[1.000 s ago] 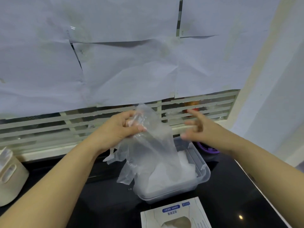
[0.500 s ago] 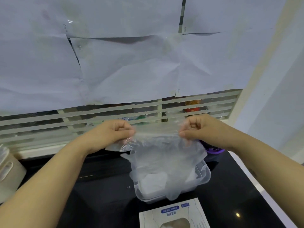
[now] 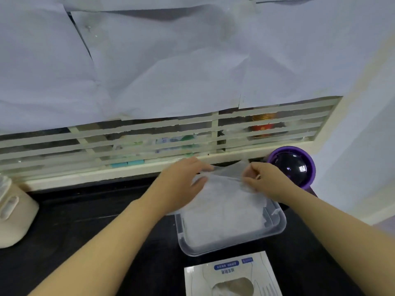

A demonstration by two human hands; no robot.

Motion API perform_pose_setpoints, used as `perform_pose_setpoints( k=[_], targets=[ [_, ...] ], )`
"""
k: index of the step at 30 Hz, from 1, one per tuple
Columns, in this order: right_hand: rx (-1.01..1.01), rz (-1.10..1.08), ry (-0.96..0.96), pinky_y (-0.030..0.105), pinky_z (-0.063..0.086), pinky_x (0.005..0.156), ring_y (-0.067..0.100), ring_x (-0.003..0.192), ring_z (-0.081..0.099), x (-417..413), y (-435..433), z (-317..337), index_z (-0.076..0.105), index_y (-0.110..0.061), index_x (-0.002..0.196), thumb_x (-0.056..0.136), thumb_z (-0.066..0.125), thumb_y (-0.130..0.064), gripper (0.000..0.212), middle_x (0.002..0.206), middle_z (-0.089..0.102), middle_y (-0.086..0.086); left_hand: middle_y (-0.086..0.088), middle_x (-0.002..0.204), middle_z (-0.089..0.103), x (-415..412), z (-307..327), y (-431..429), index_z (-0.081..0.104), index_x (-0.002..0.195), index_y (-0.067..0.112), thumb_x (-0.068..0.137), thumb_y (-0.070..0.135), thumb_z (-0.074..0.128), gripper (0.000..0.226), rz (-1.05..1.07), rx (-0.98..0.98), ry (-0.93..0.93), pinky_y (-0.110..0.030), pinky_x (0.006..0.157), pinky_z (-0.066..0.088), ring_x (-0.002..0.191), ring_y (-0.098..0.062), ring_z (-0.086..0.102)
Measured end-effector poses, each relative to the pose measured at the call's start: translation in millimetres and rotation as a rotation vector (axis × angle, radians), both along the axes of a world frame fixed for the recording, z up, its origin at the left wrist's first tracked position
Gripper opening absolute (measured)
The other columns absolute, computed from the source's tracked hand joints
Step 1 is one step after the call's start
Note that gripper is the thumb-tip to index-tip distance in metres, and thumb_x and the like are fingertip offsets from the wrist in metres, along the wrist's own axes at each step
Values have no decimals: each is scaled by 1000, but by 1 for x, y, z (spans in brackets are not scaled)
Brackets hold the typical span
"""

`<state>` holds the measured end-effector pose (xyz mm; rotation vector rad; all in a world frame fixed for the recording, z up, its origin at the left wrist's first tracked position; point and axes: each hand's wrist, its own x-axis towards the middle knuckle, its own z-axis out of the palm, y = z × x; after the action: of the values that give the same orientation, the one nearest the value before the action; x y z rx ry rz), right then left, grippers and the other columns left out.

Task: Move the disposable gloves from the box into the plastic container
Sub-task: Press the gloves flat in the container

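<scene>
Starting at the far left edge of the frame: a beige plastic tub with a slot handle (image 3: 12,216) sits on the glossy black table (image 3: 85,231). Doesn't look like part of the job.

Toward the middle, the left hand (image 3: 181,184) has its grip pinched on one end of a thin see-through disposable glove (image 3: 226,176). Looks like fingers on top and thumb underneath, though it's a bit blurry there. The glove is pulled out flat, low over the far end of the clear rectangular plastic container (image 3: 235,244), which sits just right of centre.

Inside the container there's already a whitish pile of flattened gloves (image 3: 222,218) covering most of the bottom, so I'd say a fair chunk of the task is done.

At the bottom middle of the frame is the white cardboard glove box (image 3: 230,274). Something pale shows in its oval opening, so my guess is there are more gloves to pull, no idea how many.

The right hand (image 3: 267,182) holds the other end of the glove, grip curled in and pinching the film. Neither hand has let go, so this one isn't in the pile yet. It probably just needs lowering and dropping.

Just behind that hand, right of centre, there's a round purple thing with a dark shiny dome (image 3: 292,165). Can't tell what it is.
</scene>
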<state>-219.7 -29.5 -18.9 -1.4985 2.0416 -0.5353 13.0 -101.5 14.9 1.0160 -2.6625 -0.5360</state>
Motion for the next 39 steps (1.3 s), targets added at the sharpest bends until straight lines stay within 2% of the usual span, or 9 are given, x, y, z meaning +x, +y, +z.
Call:
perform_pose_setpoints(
  k=[4,7,11,14,19,25,30,34,39],
  targets=[
    [4,46,170,15,42,64,6,72,54,3,0,-13,52,-17,115,93,60,-22,24,83,56,-8,12,149,40,-22,-34,2,46,141,31,101,34,45,40,-178,77,-352,-31,112,32,136,-10,36],
    [-83,19,293,24,48,82,12,90,57,5,1,-17,34,-22,143,90,62,-23,60,112,56,-2,11,149,39,-35,-51,5,45,141,35,101,38,43,40,-198,128,-474,-35,106,39,133,-15,41],
    [-258,173,391,25,40,94,15,110,51,22,4,-9,46,-20,137,93,59,-21,46,128,51,-1,8,151,36,-46,-70,7,44,143,32,102,37,44,42,-214,189,-514,-35,106,36,133,-19,40],
    [6,374,307,30,45,97,15,115,52,39,3,-19,49,-24,134,96,54,-24,38,134,48,-4,5,153,34,-52,-87,6,45,143,30,101,33,47,42,-217,253,-510,-37,107,36,132,-21,39],
    [350,547,479,41,37,105,28,130,34,37,3,-50,27,-16,146,91,60,-34,67,147,30,9,3,153,31,-56,-105,1,40,146,27,101,28,49,46,-203,322,-510,-32,106,35,134,-21,39],
    [619,530,397,46,21,116,34,146,-4,34,-5,-68,-7,-12,153,92,57,-43,93,159,-13,16,-7,160,12,-56,-124,-7,8,155,21,96,28,58,78,18,525,-396,-30,109,33,139,-25,32],
    [757,418,308,55,15,117,38,145,-15,42,-8,-88,-23,-15,149,90,55,-53,105,154,-29,18,-5,160,1,-61,-128,-4,-10,154,28,85,40,70,106,27,555,-587,-35,107,38,141,-27,29],
    [729,360,417,53,26,113,40,145,-2,54,0,-92,-15,-13,152,88,55,-58,104,157,-16,22,-5,161,10,-62,-120,-2,-5,155,25,91,37,63,94,-42,494,-615,-34,108,37,139,-27,33],
    [425,347,464,41,39,99,28,128,41,50,17,-53,33,-18,145,90,54,-55,70,144,40,8,1,155,34,-48,-79,9,25,153,25,100,28,52,60,-128,364,-478,-29,109,30,138,-19,37]
  ],
)
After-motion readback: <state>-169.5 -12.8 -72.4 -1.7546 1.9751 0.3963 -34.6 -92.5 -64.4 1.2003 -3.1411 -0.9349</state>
